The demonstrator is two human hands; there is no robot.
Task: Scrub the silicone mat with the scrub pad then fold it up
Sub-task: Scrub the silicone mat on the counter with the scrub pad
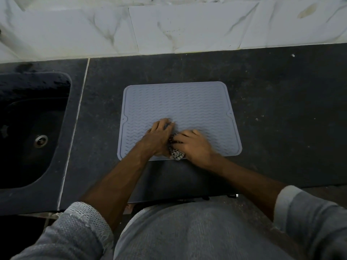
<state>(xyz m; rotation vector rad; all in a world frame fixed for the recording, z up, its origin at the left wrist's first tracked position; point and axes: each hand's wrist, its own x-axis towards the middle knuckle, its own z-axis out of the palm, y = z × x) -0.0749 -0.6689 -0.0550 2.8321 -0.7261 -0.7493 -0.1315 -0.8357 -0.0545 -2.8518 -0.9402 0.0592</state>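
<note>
We count one mat [178,109], one pad [176,153], two hands, one sink [28,128] and one drain [41,141].

The grey mat lies flat and unfolded on the dark counter [281,109], right of the sink and near the counter's near edge. Both of our hands rest on its near half, side by side and touching.

Our left hand [159,137] lies palm down with the fingers stretched out, close together, pressing the mat; the fingertips point to the far side. Our right hand [193,144] is curled over the pad, fingers bent and clamped on it, the knuckles turned left toward the other hand.

The pad sits at the mat's near edge, between the two hands. Only a speckled strip of it shows; the rest is hidden under the right palm, so we cannot tell its full shape. The left thumb is out of sight. The sink is cut off at the left edge, and its inside is too dark to make out beyond the drain. The white tiled wall [187,25] runs along the far side.
</note>
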